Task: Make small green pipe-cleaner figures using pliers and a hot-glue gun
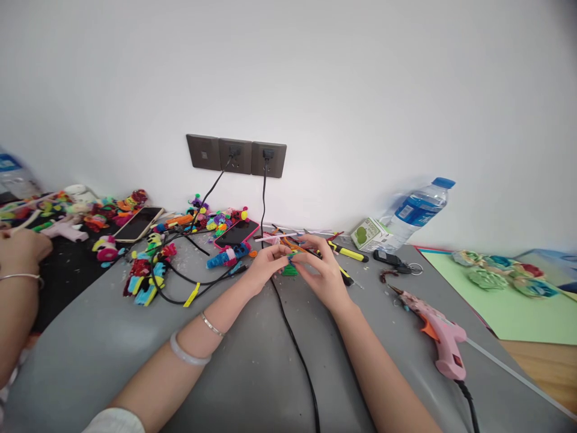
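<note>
Both hands meet over the middle of the grey table. My left hand pinches a small green fuzzy piece, which looks like pipe cleaner. On its other side, the fingertips of my right hand close on the same piece, hiding part of it. Just left of my left hand lies a blue fuzzy figure with pink and red parts. Behind my hands are loose pipe cleaners and a yellow-and-black cutter.
A pink glue gun rests at right, its cord trailing forward. A water bottle, small box and keys stand or lie by the wall. Black cables cross the table. Phones and another person's hand are at left.
</note>
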Action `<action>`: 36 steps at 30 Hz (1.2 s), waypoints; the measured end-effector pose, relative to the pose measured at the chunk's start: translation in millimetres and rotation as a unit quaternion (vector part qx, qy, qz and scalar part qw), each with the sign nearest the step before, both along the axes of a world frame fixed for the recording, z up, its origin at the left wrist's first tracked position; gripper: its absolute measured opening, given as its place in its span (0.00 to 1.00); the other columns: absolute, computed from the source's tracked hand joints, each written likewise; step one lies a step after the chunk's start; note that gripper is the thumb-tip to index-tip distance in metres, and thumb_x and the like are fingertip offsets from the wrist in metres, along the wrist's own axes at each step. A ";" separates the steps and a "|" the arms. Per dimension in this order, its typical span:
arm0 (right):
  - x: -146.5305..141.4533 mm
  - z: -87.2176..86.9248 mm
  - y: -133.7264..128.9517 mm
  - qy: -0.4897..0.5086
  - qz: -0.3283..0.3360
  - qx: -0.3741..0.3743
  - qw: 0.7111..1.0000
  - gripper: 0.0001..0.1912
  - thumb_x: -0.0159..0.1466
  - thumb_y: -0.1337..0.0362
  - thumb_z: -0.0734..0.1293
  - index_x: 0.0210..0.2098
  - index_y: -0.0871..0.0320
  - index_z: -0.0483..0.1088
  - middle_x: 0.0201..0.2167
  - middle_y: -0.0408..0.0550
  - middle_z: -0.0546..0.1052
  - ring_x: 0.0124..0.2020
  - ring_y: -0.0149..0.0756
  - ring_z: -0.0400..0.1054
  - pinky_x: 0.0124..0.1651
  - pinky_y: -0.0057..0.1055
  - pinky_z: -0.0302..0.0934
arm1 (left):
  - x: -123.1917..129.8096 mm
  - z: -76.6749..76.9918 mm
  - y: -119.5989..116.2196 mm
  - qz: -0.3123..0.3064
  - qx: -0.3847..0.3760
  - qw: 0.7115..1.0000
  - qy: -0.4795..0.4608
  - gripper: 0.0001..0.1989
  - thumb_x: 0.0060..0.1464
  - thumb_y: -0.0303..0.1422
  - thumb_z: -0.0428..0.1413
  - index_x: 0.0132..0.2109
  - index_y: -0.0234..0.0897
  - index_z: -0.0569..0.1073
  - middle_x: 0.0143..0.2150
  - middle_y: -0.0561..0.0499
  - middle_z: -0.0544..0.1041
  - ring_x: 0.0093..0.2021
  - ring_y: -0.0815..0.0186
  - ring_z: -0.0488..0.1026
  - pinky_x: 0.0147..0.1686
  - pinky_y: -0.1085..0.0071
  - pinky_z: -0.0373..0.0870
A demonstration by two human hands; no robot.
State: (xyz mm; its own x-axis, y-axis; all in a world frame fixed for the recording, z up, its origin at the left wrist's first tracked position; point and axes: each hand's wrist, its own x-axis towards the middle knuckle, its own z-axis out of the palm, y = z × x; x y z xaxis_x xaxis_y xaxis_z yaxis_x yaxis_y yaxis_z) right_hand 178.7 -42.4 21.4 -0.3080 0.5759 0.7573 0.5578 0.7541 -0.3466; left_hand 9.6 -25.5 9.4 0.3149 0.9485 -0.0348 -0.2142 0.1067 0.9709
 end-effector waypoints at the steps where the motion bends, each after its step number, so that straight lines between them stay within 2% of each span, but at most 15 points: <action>1: 0.0 0.1 0.0 0.000 0.002 -0.002 1.000 0.07 0.65 0.69 0.65 0.36 0.52 0.75 0.53 0.53 0.69 0.50 0.45 0.68 0.52 0.47 0.66 | -0.2 -0.5 0.3 -0.001 -0.001 1.000 -0.002 0.16 0.45 0.40 0.65 0.37 0.35 0.74 0.27 0.56 0.68 0.23 0.75 0.61 0.22 0.76 0.52; 16: 0.7 1.8 -0.5 0.003 -0.012 0.023 1.000 0.07 0.65 0.68 0.67 0.34 0.50 0.77 0.54 0.52 0.70 0.47 0.43 0.70 0.48 0.46 0.68 | -0.6 -4.5 2.4 -0.031 -0.022 0.999 -0.031 0.15 0.45 0.39 0.65 0.36 0.36 0.73 0.26 0.56 0.67 0.23 0.74 0.62 0.24 0.75 0.52; 23: 2.4 1.2 -0.4 0.016 -0.005 0.009 1.000 0.07 0.64 0.68 0.67 0.33 0.50 0.77 0.54 0.51 0.70 0.50 0.46 0.69 0.51 0.48 0.66 | -0.4 0.7 -0.3 -0.033 -0.022 0.999 -0.037 0.16 0.43 0.40 0.66 0.35 0.35 0.73 0.27 0.56 0.68 0.23 0.75 0.61 0.24 0.75 0.53; 30: 0.0 2.7 -2.7 0.004 -0.026 0.029 0.999 0.06 0.65 0.68 0.67 0.34 0.51 0.75 0.52 0.53 0.71 0.45 0.42 0.70 0.47 0.45 0.68 | 0.1 -3.6 2.2 -0.014 -0.002 0.999 -0.037 0.16 0.44 0.41 0.66 0.37 0.36 0.74 0.29 0.56 0.69 0.24 0.75 0.61 0.24 0.75 0.53; 36: -0.7 2.2 -2.1 0.007 -0.015 0.038 0.999 0.09 0.65 0.68 0.67 0.39 0.48 0.77 0.51 0.51 0.71 0.48 0.43 0.70 0.48 0.45 0.68 | 0.5 -4.1 2.0 -0.015 -0.017 0.998 -0.052 0.16 0.43 0.39 0.67 0.37 0.36 0.74 0.29 0.56 0.70 0.24 0.75 0.61 0.24 0.75 0.53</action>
